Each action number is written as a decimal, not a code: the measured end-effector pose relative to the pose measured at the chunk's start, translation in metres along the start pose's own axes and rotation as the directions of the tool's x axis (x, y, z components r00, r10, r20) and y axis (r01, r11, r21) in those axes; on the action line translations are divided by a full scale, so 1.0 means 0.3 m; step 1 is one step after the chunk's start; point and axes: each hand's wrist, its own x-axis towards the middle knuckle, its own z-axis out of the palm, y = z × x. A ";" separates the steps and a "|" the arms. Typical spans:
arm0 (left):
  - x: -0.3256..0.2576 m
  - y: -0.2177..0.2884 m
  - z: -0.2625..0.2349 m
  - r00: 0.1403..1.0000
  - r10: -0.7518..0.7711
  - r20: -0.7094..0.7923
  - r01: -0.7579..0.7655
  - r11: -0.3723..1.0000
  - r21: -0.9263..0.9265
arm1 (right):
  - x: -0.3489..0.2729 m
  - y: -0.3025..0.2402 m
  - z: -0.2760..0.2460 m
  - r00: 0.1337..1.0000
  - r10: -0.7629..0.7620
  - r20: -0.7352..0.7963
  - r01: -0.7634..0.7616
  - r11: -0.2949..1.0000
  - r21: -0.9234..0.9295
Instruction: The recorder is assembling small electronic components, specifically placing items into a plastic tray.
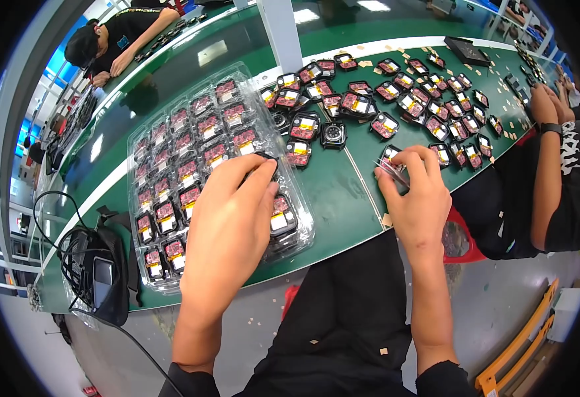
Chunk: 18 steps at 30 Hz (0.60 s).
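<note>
My left hand (232, 221) is over the right side of a clear plastic tray (305, 246), thumb and fingers closed on a small black watch case (267, 156); most of it is hidden by the hand. Tray pockets hold rows of open black watch cases (165, 216) showing red circuitry, yellow strips and white labels. My right hand (420, 198) pinches metal tweezers (392, 172), beside another open watch case (390, 155) on the green table (343, 198).
Many loose watch cases (412, 104) spread across the table's far right, one (333, 134) face down. A black bag (108, 264) with cables lies at left. A grey post (280, 33) rises behind the tray. Co-workers sit at far left and right; a black box (467, 51) stands at back.
</note>
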 end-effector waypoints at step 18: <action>0.043 -0.017 -0.064 0.985 0.132 0.115 -0.133 0.991 -0.003 | -0.002 0.007 0.006 0.998 -0.029 -0.051 0.030 0.999 0.025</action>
